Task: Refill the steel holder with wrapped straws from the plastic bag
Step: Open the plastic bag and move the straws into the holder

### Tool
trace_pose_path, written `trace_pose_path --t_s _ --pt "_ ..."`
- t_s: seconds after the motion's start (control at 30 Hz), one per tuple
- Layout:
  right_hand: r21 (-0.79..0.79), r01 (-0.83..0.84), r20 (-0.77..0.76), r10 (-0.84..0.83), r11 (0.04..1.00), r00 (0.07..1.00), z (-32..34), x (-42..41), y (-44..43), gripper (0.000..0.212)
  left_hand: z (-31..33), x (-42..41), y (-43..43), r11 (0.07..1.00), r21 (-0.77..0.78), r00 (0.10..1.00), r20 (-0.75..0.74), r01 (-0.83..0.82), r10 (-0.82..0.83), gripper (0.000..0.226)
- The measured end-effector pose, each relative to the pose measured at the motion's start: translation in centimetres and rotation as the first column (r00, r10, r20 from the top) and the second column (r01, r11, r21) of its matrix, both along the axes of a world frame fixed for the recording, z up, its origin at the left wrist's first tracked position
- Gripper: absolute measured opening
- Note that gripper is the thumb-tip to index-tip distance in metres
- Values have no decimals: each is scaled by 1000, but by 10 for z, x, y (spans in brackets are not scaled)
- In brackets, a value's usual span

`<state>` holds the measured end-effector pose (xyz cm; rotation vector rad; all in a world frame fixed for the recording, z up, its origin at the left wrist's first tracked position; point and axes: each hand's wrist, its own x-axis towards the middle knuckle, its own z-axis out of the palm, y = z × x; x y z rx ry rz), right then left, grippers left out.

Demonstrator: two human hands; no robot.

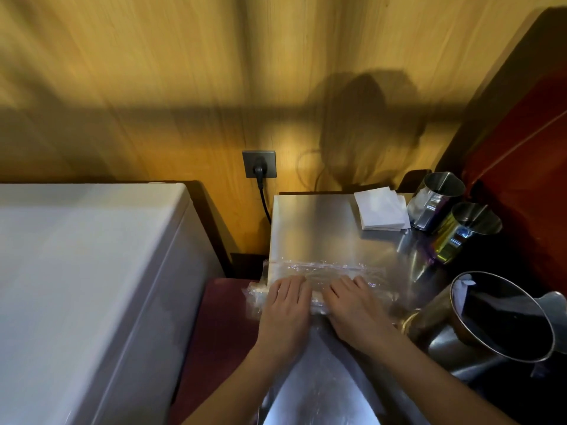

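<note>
A clear plastic bag of wrapped straws lies across the steel counter, its left end hanging past the counter's edge. My left hand rests palm down on the bag's left part, fingers together. My right hand presses on the bag just right of it. The straws under the hands are blurred and mostly hidden. Two steel holders stand at the back right: one silver, one with a gold tint. Both look hollow from here.
A stack of white napkins lies at the counter's back. A large steel jug stands close to my right forearm. A white appliance fills the left. A wall socket with a black plug sits behind the counter.
</note>
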<state>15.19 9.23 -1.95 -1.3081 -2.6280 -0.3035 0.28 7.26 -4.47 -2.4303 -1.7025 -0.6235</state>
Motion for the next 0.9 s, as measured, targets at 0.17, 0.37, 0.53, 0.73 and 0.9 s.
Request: trace_pose_path --t_s 0.17,0.37,0.53,0.73,0.9 --pt "-281 -10 2 11 960 1000 1 13 -19 31 -13 5 -33 988 -152 999 -43 -26 20 39" --pt "-539 7 -305 -204 842 930 4 13 2 27 -11 6 -58 967 -255 999 -41 -7 -4 54" --pt "-401 193 -236 -304 896 923 -10 10 46 20 -7 4 -62 981 -192 999 -51 9 -19 44" --pt "-520 337 43 -370 785 928 -24 8 63 54 -10 9 -62 980 -201 994 -110 -4 -18 61" --pt "-560 317 37 -359 765 933 -18 7 58 19 -5 12 -61 978 -208 995 -97 14 -35 55"
